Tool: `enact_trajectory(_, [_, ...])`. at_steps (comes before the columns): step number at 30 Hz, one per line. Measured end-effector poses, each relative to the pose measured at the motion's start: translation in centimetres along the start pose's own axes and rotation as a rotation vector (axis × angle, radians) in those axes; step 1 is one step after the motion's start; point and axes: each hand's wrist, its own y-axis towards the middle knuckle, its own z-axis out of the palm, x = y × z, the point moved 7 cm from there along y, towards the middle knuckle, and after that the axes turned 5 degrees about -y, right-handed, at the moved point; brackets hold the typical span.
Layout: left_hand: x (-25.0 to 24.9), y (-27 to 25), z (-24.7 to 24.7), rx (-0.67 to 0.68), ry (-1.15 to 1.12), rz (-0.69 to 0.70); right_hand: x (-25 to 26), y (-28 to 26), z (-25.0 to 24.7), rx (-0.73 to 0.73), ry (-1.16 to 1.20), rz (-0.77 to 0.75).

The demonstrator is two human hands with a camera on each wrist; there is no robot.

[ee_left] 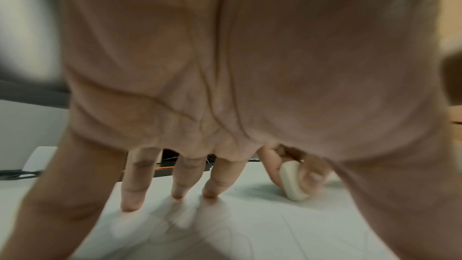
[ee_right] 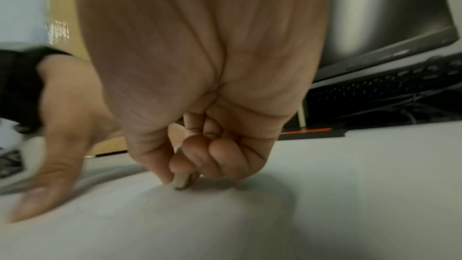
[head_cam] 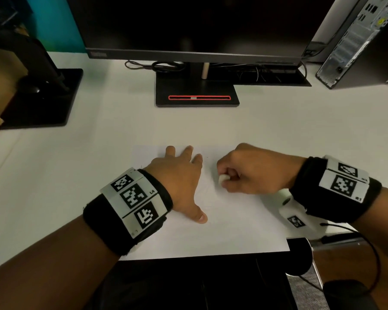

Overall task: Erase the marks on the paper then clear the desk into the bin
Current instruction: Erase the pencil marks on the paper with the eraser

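A white sheet of paper [head_cam: 233, 224] lies on the white desk near its front edge, with faint pencil lines on it. My left hand [head_cam: 184, 175] lies flat on the sheet's left part, fingers spread and straight, thumb out toward me. My right hand [head_cam: 244, 173] pinches a small white eraser [head_cam: 223, 178] between thumb and fingers and presses its end onto the paper. The left wrist view shows the eraser [ee_left: 292, 181] beside my spread fingers [ee_left: 135, 185]. In the right wrist view the eraser [ee_right: 180, 182] touches the sheet [ee_right: 250, 224] under my curled fingers.
A black monitor [head_cam: 188, 25] on a stand with a red-edged slot [head_cam: 198, 97] faces me, cables behind it. A second black stand [head_cam: 43, 97] is at the left, a computer tower [head_cam: 358, 41] at the far right. A dark chair shows below the desk edge.
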Motion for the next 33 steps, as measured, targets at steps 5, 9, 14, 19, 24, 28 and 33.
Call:
enact_trajectory(5, [0.0,-0.1,0.0,-0.014,-0.005,0.006,2.0,-0.3,0.9,0.012,0.036,-0.086])
enact_trajectory(9, [-0.1,-0.1,0.0,-0.014,0.006,0.002,0.3,-0.1,0.2,0.022,0.022,-0.01])
enact_trajectory(14, [0.0,0.0,0.0,-0.024,-0.001,0.002,2.3,-0.5,1.2,0.028,0.062,-0.101])
enact_trajectory(19, [-0.1,0.0,-0.1,-0.013,0.008,-0.006,0.2,0.1,-0.1,-0.035,-0.014,-0.011])
enact_trajectory(24, [0.0,0.0,0.0,-0.029,0.003,0.0,3.1,-0.1,1.5,0.043,0.075,-0.14])
enact_trajectory(28, [0.0,0.0,0.0,-0.022,0.0,-0.006,1.2,0.6,0.3,-0.037,0.042,-0.047])
enact_trajectory(33, [0.1,0.1,0.1,-0.02,-0.006,-0.003,2.6,0.2,1.1,0.026,0.083,-0.116])
